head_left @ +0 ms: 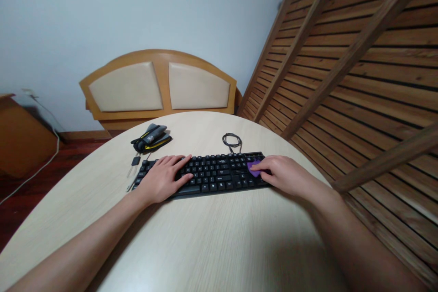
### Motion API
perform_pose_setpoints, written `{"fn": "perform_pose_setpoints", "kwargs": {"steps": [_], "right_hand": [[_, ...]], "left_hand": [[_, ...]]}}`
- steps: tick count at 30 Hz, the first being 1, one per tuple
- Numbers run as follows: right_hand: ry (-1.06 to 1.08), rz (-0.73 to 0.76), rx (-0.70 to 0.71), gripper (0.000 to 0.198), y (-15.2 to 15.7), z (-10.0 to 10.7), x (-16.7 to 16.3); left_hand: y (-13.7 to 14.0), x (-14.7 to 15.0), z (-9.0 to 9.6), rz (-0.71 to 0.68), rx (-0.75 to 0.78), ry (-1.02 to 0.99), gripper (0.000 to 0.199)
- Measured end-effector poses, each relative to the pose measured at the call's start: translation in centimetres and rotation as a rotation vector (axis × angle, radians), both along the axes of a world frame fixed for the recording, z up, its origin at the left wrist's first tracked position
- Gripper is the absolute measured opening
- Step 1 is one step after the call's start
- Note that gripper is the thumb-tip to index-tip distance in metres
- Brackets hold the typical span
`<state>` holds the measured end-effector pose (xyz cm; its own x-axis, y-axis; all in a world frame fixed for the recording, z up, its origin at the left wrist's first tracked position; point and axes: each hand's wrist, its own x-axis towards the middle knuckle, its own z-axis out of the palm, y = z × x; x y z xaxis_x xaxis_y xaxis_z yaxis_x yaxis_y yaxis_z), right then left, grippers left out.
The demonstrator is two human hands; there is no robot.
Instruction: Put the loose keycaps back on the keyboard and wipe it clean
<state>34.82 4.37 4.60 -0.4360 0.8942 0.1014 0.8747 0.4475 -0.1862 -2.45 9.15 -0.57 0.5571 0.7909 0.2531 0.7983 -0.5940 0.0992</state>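
Note:
A black keyboard (pixel 219 174) lies on the round pale wooden table (pixel 212 242). My left hand (pixel 166 178) rests on the keyboard's left end, its fingers stretched out and thumb apart. At the other end, my right hand (pixel 282 173) presses a small purple piece (pixel 253 169) against the keys on the number-pad side; whether it is cloth or soft putty I cannot tell. The fingertips are closed on it and partly cover it. Beyond the keyboard, its black cable (pixel 232 139) lies in a loop.
A folded grey, black and yellow fabric item (pixel 152 138) sits at the back left of the table. Near it lies a small dark tag-like piece (pixel 136 160) with thin metal parts. A headboard (pixel 164 82) stands behind, and slatted wood (pixel 369 82) leans on the right.

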Motion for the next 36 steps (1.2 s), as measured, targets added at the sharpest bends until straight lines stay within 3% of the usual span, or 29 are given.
{"fn": "perform_pose_setpoints", "kwargs": {"steps": [8, 11, 18, 25, 36], "right_hand": [[0.051, -0.001, -0.111, 0.029, -0.8, 0.9, -0.3], [0.107, -0.065, -0.111, 0.025, -0.6, 0.8, -0.2], [0.214, -0.230, 0.287, 0.027, 1.1, -0.7, 0.3], [0.159, -0.121, 0.141, 0.014, 1.5, -2.5, 0.5], [0.270, -0.036, 0.057, 0.015, 2.0, -2.3, 1.0]], "left_hand": [[0.0, 0.0, -0.1, -0.011, 0.004, -0.031, 0.064], [0.0, -0.1, -0.1, -0.007, -0.006, -0.023, 0.065], [-0.1, 0.0, 0.1, -0.007, -0.003, -0.016, 0.064], [-0.1, -0.1, 0.0, -0.014, 0.002, -0.023, 0.063], [-0.1, 0.0, 0.0, -0.001, -0.010, -0.004, 0.065]]}}
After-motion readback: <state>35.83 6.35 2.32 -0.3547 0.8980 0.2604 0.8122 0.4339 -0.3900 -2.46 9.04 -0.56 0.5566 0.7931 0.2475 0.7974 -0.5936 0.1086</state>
